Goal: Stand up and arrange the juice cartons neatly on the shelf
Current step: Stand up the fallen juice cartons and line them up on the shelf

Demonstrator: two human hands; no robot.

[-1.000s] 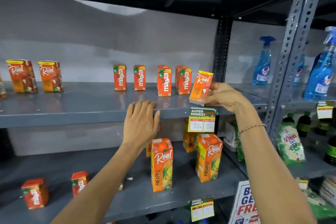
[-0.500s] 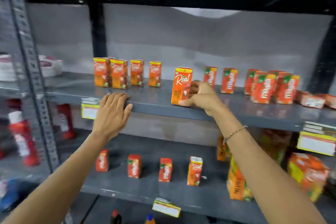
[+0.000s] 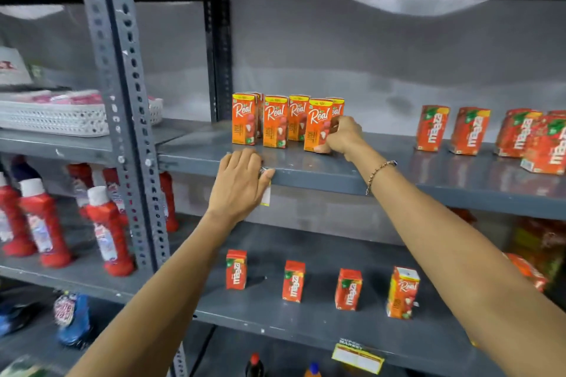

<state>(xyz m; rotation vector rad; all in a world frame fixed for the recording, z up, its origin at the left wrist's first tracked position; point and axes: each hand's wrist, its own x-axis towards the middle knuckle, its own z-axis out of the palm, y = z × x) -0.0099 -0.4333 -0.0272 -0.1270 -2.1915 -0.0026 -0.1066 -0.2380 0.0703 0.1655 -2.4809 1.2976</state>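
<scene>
My right hand (image 3: 343, 135) grips an orange Real juice carton (image 3: 317, 124), which stands upright on the grey upper shelf (image 3: 321, 170) at the right end of a row of Real cartons (image 3: 269, 119). My left hand (image 3: 240, 185) lies flat on that shelf's front edge, holding nothing and covering a price tag. Red Maaza cartons (image 3: 468, 130) stand further right on the same shelf. On the lower shelf (image 3: 306, 324) stand three Maaza cartons (image 3: 293, 281) and one Real carton (image 3: 401, 292), spaced apart.
A perforated steel upright (image 3: 122, 119) divides this bay from the left one, which holds red bottles (image 3: 105, 231) and a white basket (image 3: 58, 119). More cartons sit blurred at the lower right (image 3: 539, 251). A price label (image 3: 356, 357) hangs on the lower shelf's edge.
My right hand carried the Real carton leftwards along the shelf and it now stands beside the row of Real cartons. The view and my left hand shifted left with it.
</scene>
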